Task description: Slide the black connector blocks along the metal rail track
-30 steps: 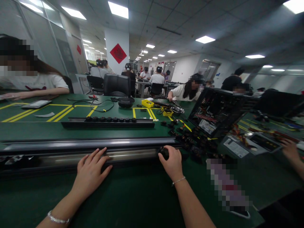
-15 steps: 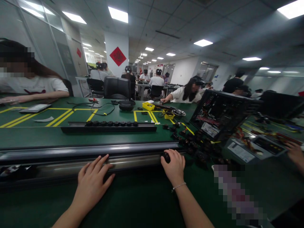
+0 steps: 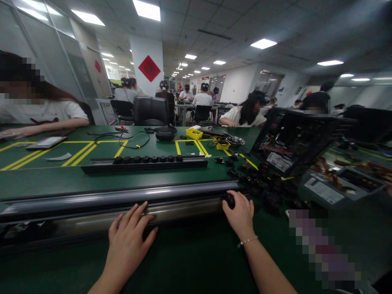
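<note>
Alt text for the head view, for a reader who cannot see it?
Left hand rests flat on a long silver-and-black metal rail across a green table; right hand grips a small black part at its end.

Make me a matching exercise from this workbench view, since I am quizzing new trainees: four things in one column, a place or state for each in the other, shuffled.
Things:
1. left hand
2. right hand
3. yellow tray
4. computer case

Places or states:
A. tilted, open side showing its insides
B. flat, fingers spread on the long metal rail
C. far across the green table, near a black round object
D. closed on a small black part at the rail's end

Pairs: 1-B, 2-D, 3-C, 4-A
</note>
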